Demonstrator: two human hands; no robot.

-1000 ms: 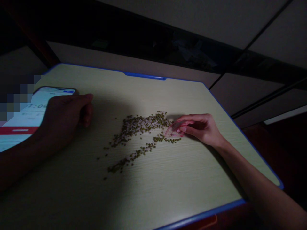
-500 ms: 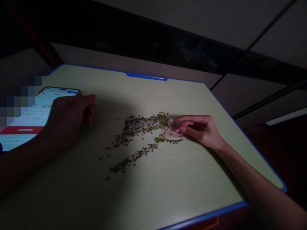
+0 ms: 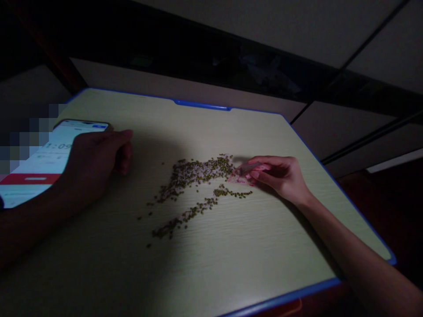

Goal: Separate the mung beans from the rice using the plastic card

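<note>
My right hand [image 3: 279, 178] pinches a clear, pink-marked flat plastic piece [image 3: 239, 176] between thumb and fingers. It is tilted over the table, and its lower edge is close to the right end of a pile of small green beans mixed with pale grains [image 3: 198, 170]. A thinner line of green beans [image 3: 194, 211] runs in front of the pile, slanting down to the left. In shadow, my left hand [image 3: 99, 160] is loosely curled with nothing visible in it. It lies over the right side of a lit phone [image 3: 49, 154], partly covering the screen.
The pale wood-grain table [image 3: 264, 246] has a blue rim and a raised blue stop [image 3: 201, 105] on its far edge. Behind it stand light panels [image 3: 291, 31] with a dark glossy band. A few stray beans [image 3: 148, 245] lie toward the left front.
The plastic piece has shifted slightly upward and turned in my right hand, away from the thin line of beans. My left hand keeps its place over the phone. The view has moved slightly.
</note>
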